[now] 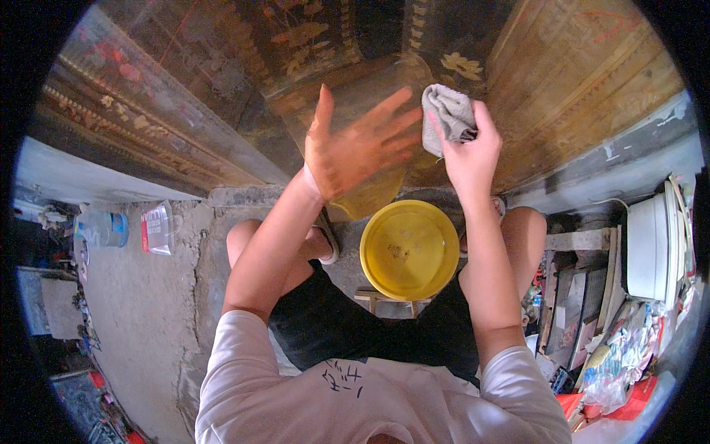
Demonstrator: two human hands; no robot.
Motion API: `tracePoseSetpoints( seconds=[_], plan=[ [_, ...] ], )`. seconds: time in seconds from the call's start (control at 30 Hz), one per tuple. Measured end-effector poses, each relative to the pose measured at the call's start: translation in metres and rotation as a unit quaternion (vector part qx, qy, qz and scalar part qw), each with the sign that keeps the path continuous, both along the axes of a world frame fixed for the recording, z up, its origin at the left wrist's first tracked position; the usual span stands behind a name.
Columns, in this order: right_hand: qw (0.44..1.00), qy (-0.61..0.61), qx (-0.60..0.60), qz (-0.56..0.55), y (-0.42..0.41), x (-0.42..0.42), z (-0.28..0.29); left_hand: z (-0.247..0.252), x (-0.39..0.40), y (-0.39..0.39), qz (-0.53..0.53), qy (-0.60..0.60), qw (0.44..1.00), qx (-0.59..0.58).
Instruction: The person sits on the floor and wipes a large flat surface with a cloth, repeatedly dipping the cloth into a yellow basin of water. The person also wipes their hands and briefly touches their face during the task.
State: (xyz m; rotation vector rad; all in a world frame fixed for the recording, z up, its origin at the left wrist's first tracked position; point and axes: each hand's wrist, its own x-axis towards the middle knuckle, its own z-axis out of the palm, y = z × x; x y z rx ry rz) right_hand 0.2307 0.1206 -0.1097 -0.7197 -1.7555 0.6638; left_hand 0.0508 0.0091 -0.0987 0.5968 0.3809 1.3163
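Observation:
My left hand [360, 144] is spread flat behind a translucent amber sheet or shell [369, 194], which tints the hand orange. The fingers point up and to the right, and the piece seems held up by this hand. Its exact shape is hard to make out. In my right hand [474, 152] is a folded grey cloth [444, 108], close to the left fingertips. Below the hands, between my knees, stands a round yellow basin [410, 288] that holds what looks like water, with dark specks near its middle.
Painted wooden panels [554, 105] with floral decoration rise ahead. Behind the basin is a low wooden stool [383, 297]. On the concrete floor [138, 311] at left are a paper bag [157, 230] and a clear plastic container [102, 228]. Wooden frames [582, 305] and a white tub [646, 247] crowd the right.

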Motion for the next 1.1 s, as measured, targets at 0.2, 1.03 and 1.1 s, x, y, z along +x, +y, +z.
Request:
tracePoseSetpoints(
  seconds=[0.2, 1.03, 1.1],
  plan=[
    [0.996, -0.007, 0.027, 0.090, -0.042, -0.016, 0.008, -0.001, 0.007, 0.002, 0.010, -0.021, 1.000, -0.011],
    [0.999, 0.003, -0.017, 0.043, -0.021, -0.010, -0.001, 0.003, 0.015, 0.002, 0.021, -0.038, 0.999, -0.007],
    [0.997, 0.008, -0.027, 0.074, -0.033, -0.014, -0.001, 0.002, 0.017, 0.003, 0.027, -0.037, 0.999, -0.006]
  ],
)
